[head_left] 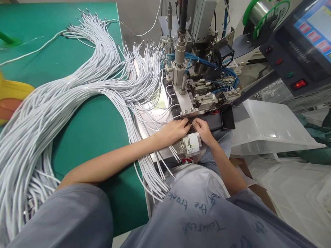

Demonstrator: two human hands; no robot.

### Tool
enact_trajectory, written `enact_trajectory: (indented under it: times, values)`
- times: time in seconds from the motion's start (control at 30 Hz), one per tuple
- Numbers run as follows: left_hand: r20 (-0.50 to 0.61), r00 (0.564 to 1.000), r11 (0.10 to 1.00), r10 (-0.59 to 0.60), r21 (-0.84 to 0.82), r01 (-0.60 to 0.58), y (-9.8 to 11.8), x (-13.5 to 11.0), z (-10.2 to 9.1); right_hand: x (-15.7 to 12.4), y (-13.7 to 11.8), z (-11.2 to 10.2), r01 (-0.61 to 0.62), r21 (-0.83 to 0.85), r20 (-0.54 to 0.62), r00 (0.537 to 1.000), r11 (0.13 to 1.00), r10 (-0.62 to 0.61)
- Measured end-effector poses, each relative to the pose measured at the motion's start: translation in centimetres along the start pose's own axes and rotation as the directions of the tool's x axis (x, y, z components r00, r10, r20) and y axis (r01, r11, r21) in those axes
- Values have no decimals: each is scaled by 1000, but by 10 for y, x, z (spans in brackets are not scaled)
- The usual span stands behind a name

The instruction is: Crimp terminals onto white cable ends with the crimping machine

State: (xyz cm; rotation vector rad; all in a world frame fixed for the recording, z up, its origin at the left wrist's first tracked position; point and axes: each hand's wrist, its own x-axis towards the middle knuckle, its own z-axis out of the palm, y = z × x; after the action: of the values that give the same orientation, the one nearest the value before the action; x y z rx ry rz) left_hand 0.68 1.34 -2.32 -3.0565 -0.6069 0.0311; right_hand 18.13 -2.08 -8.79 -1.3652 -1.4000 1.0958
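Note:
Both hands meet at the front edge of a soldering-type machine [187, 100] with metal cylinders and blue air hoses. My left hand [177, 130] is closed, its fingertips pinched at the machine's front; what they grip is hidden. My right hand [203, 130] pinches a small metallic piece, too small to name, close to the left fingertips. Under the hands sits a clear container with a white label [191, 144]. Beneath and beside my left forearm run loose ends of white cables [124, 113], and several other cable ends lead into the machine's left side.
A large bundle of white cables [51, 100] lies over the green table [85, 137]. On the right are a control panel [300, 55], a green-rimmed wire spool [263, 15], a phone-like black slab [228, 117] and a translucent plastic bin [279, 127]. Something yellow and orange [12, 96] rests far left.

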Motion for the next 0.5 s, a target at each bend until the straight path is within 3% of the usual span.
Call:
enact_trajectory:
  times: [0.13,0.3,0.4,0.5]
  values:
    - [10,1000,1000,-10,-19,10,-5,-5,-7,2,5,6,-12,87,-34,999,996,15]
    - [32,998,998,-58,-8,58,-9,-11,-11,2,7,5,-7,27,-67,998,1000,9]
    - [29,995,996,-92,-10,92,-7,-12,-13,-6,2,-2,-11,-25,-210,978,1000,6]
    - [70,987,990,-141,-7,142,-6,-11,-16,-30,-15,-4,3,-91,-403,914,996,-39]
